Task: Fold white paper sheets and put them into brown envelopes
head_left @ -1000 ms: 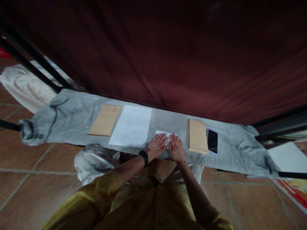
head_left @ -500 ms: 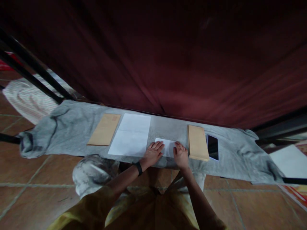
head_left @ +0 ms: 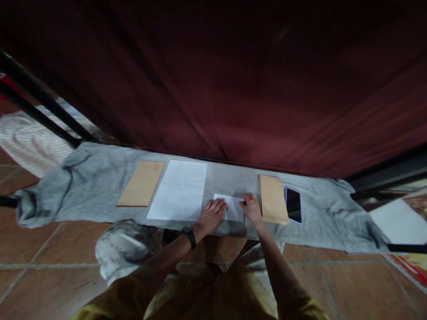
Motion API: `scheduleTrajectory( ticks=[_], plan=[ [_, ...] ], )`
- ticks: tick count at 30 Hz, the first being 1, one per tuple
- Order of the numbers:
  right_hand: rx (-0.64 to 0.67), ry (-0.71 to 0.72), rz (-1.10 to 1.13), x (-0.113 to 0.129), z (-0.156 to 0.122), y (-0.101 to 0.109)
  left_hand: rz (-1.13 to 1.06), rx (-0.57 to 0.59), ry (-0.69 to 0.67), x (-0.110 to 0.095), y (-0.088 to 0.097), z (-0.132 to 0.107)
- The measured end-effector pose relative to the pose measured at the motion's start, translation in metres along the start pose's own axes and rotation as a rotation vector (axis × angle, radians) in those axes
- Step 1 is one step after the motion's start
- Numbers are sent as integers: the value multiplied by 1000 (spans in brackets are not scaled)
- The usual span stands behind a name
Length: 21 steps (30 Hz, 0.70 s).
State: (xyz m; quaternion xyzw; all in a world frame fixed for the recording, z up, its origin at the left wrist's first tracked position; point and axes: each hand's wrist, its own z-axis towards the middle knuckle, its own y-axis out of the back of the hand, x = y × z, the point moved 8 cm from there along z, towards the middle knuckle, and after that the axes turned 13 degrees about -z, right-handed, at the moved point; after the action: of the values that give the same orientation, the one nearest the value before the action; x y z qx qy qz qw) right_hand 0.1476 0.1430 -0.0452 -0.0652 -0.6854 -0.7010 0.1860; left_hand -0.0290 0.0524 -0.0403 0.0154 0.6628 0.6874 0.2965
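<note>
A small folded sheet of white paper [head_left: 235,210] lies on the grey cloth between my two hands. My left hand [head_left: 211,213] rests flat over its left end, fingers stretched out and a dark band on the wrist. At the paper's upper right corner, my right hand [head_left: 251,207] has its fingers curled together, thumb and fingertips on the edge in what looks like a pinch. A larger white sheet [head_left: 179,189] lies flat just left of my left hand. To the right of my right hand is a stack of brown envelopes [head_left: 273,199].
A single brown envelope [head_left: 142,183] lies left of the large sheet. Beside the stack is a phone [head_left: 293,205] with a dark screen. Grey cloth [head_left: 320,209] covers the narrow bench, and a dark red curtain [head_left: 213,89] hangs along its far side.
My right hand has gone from lying with spread fingers on the paper to curled fingers at its right edge. My left hand stays flat. The view has shifted slightly.
</note>
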Motion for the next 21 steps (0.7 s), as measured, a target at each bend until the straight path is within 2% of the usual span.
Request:
scheduleTrajectory(
  ticks=[5,11,13,16,21],
  plan=[
    [50,-123,329,-8,10,-1,-63,-41,6,1,5,-2],
    [141,-219,512,-11,3,-3,-231,-142,56,7,13,-4],
    [161,-241,582,-11,-6,-2,-320,-238,112,12,22,-6],
    [169,-320,826,-12,-21,-2,-475,-377,224,22,32,-10],
    [118,-554,1195,-13,-47,-16,-766,-418,388,33,20,-8]
  ],
)
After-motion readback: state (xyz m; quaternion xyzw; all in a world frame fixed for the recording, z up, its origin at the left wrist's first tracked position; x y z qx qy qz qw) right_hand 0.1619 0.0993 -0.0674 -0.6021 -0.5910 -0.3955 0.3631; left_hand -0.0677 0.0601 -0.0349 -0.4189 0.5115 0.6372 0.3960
